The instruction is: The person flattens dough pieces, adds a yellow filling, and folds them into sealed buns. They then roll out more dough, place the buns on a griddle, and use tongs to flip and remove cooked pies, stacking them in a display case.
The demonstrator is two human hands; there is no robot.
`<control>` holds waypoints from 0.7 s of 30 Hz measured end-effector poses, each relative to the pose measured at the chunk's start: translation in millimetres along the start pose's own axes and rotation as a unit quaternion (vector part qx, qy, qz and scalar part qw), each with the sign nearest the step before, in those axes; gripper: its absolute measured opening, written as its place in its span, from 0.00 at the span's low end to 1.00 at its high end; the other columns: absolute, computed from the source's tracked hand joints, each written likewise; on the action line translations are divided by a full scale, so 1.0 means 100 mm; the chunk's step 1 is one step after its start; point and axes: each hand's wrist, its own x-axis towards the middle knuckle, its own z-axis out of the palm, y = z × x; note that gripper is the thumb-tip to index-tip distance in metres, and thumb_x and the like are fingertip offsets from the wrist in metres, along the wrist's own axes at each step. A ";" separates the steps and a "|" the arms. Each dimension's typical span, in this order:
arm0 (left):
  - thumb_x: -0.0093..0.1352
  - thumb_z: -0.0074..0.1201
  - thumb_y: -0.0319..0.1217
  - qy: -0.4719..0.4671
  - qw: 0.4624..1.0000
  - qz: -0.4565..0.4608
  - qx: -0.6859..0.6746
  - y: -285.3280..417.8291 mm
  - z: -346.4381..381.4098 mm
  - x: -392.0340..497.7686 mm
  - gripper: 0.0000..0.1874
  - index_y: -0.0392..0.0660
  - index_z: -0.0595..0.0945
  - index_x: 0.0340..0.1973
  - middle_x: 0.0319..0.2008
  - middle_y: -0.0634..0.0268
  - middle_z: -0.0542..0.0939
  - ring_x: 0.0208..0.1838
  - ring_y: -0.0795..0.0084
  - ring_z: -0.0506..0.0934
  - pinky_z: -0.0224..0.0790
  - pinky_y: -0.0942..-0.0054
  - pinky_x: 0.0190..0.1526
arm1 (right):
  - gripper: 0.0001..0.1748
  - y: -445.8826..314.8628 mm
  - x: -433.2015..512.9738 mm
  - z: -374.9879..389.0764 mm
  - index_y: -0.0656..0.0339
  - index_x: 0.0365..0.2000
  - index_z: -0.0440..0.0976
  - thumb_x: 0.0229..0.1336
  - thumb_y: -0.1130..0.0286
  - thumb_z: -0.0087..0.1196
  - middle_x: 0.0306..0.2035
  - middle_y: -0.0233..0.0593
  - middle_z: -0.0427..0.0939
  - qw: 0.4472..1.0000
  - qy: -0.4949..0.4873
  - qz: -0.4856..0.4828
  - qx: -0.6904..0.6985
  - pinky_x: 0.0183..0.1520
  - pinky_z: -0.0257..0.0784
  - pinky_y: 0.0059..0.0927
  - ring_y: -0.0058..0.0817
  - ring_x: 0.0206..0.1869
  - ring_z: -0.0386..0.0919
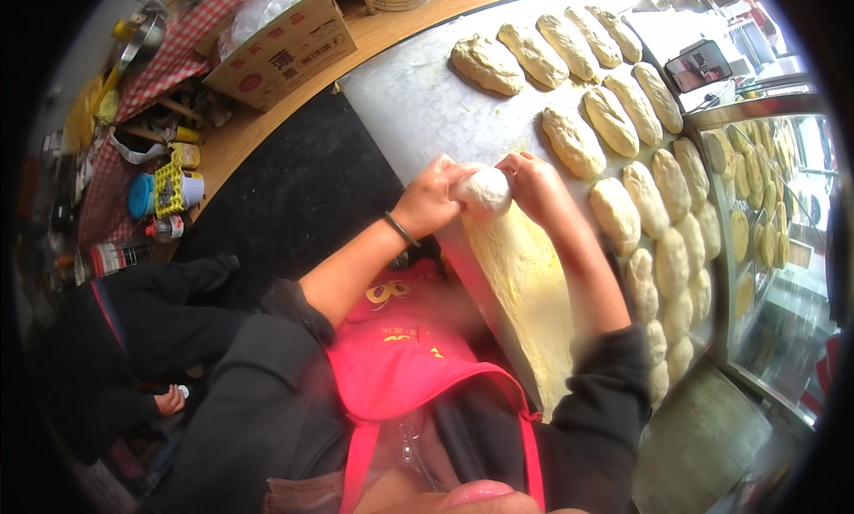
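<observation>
Between my hands is the rounded, paler end of a dough piece (pixel 486 192), at the head of a long flat sheet of yellowish dough (pixel 527 280). The sheet runs along the worktop (pixel 427 94) edge towards my body. My left hand (pixel 434 195) grips the rounded end from the left, its fingers curled at the top. My right hand (pixel 532 184) pinches the dough at the right side of that end. Several oval dough pieces (pixel 572 142) lie in rows beyond and to the right of my right arm.
A glass case (pixel 767 247) with metal frame stands at the right, a phone (pixel 699 66) near its top. A cardboard box (pixel 280 47) sits upper left. Tubs (pixel 141 195) and a bottle stand farther left. Another person's hand (pixel 170 400) and dark sleeve show lower left.
</observation>
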 end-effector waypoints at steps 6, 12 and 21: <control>0.50 0.52 0.13 0.082 0.980 0.128 0.132 0.05 0.38 -0.26 0.34 0.49 0.76 0.54 0.36 0.59 0.70 0.38 0.59 0.72 0.70 0.69 0.41 | 0.28 -0.03 -0.67 0.35 0.57 0.54 0.67 0.50 0.83 0.46 0.52 0.46 0.73 0.993 0.119 0.003 -0.010 0.56 0.66 0.37 0.41 0.57 0.70; 0.56 0.53 0.16 -0.074 0.983 0.136 0.096 0.37 0.18 -0.76 0.31 0.43 0.72 0.57 0.51 0.53 0.72 0.51 0.54 0.74 0.71 0.67 0.50 | 0.30 0.02 -1.18 -0.03 0.54 0.53 0.70 0.44 0.79 0.56 0.52 0.41 0.73 0.982 0.031 -0.022 -0.186 0.62 0.55 0.46 0.39 0.60 0.67; 0.57 0.63 0.35 -0.084 0.948 0.157 0.263 0.09 0.14 -0.27 0.35 0.34 0.69 0.56 0.57 0.47 0.69 0.65 0.50 0.63 0.51 0.55 0.67 | 0.37 -0.36 -0.54 -0.11 0.51 0.58 0.64 0.45 0.67 0.62 0.57 0.47 0.67 0.978 -0.095 -0.101 -0.157 0.65 0.54 0.49 0.47 0.63 0.61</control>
